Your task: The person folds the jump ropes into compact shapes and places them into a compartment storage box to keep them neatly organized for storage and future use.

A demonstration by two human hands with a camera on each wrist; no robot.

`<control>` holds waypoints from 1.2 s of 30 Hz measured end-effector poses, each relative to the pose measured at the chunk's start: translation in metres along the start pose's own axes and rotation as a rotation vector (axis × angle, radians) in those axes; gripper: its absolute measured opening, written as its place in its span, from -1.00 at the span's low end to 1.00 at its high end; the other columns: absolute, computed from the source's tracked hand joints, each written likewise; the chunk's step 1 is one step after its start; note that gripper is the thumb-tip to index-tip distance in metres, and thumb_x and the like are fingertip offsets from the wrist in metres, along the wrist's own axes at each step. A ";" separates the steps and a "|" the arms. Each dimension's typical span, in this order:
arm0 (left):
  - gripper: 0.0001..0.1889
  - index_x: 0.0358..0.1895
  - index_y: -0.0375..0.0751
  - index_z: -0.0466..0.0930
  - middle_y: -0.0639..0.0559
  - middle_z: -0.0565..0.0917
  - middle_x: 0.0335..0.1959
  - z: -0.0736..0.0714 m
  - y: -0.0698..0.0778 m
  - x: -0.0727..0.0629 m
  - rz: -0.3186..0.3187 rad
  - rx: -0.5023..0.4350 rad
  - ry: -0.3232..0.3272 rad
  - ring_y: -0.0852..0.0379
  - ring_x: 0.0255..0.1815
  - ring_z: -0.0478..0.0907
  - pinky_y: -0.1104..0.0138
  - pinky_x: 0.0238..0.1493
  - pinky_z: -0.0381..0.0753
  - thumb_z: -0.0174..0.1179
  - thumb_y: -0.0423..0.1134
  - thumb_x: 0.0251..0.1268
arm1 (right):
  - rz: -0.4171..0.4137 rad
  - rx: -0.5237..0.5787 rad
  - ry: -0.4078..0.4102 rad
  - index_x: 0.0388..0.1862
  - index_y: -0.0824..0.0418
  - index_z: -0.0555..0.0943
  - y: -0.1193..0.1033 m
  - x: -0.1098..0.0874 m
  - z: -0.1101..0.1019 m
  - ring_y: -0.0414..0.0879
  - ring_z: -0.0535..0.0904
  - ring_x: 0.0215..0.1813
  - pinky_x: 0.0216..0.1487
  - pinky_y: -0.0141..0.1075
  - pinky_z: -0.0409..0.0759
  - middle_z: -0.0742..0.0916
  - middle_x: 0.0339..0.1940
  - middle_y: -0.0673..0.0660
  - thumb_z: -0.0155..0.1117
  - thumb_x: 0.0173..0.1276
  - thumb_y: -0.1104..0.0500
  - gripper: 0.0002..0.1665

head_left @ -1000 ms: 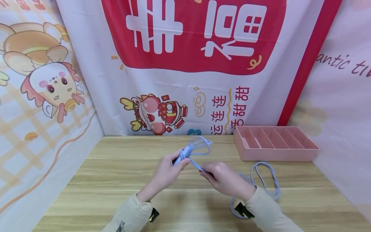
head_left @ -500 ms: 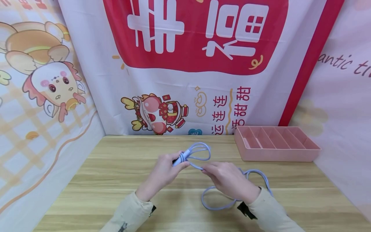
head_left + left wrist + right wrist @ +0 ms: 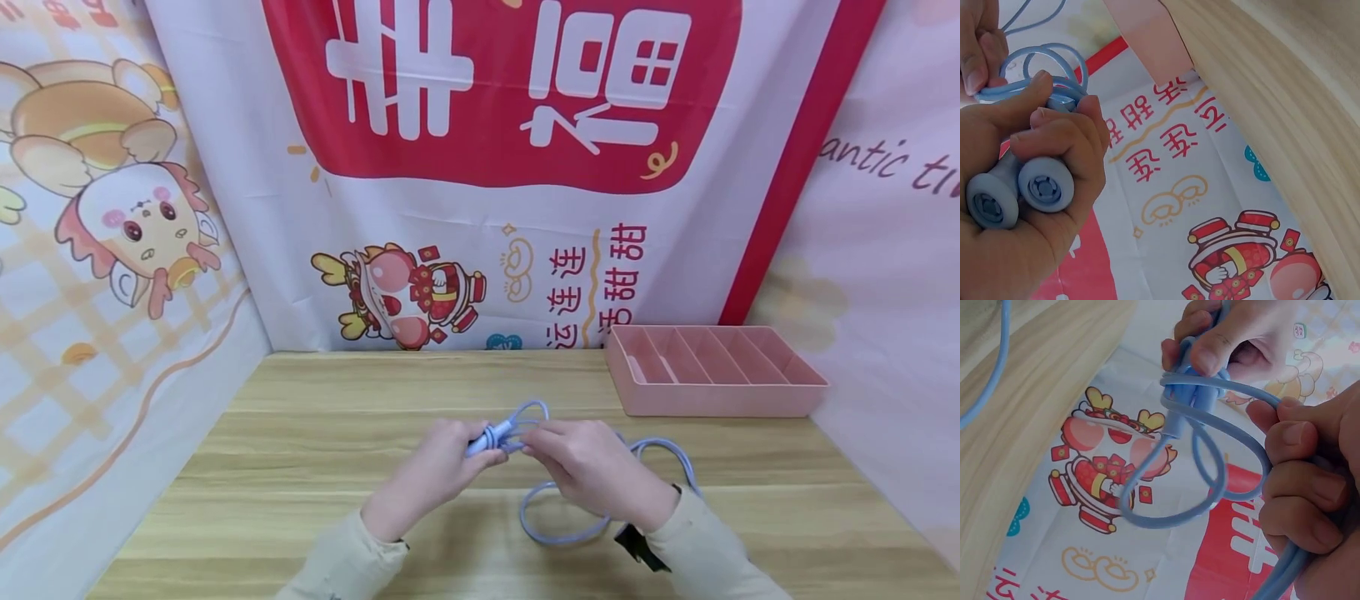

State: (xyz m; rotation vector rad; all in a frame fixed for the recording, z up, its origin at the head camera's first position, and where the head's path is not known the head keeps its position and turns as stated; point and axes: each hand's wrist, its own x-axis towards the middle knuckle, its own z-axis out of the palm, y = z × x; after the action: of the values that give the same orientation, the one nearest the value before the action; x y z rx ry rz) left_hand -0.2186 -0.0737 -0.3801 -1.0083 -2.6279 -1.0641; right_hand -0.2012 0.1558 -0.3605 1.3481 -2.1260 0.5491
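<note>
Left hand [image 3: 442, 464] gripping both blue handles [image 3: 997, 203], right hand [image 3: 592, 467] curled round cord [image 3: 1285, 572], above table [image 3: 300, 475]; spare cord lying on it. Loops look loose imo, could slip off handle ends if left grip eases or right tugs.

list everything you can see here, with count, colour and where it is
handles: two, light blue, held together in the left hand
cord: seemingly one, light blue, wound round the handles, part lying on the table
divided box: one, pink, far right of the table
table: one, light wood, under the hands
back sheet: one, white and red, behind the table
side sheets: two, pale with prints, left and right
sleeves: two, beige, forearms
left hand: one, bare, gripping handles
right hand: one, bare, holding cord
</note>
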 end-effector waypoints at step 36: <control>-0.61 -0.06 -0.13 0.68 0.16 0.60 -0.42 0.004 0.006 -0.007 0.357 0.463 0.002 0.40 -0.59 0.36 0.58 -0.61 0.29 0.34 0.08 0.24 | -0.015 0.094 0.019 -0.18 0.24 0.72 0.002 -0.001 -0.003 -0.37 0.52 -0.45 -0.43 -0.56 0.50 0.69 -0.38 -0.06 0.34 0.34 0.32 -0.90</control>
State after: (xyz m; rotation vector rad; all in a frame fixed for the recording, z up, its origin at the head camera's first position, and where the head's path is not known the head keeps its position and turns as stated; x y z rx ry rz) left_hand -0.2091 -0.0715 -0.3823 -1.2789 -2.3894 -0.3566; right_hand -0.2024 0.1586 -0.3589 1.4029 -2.0956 0.6602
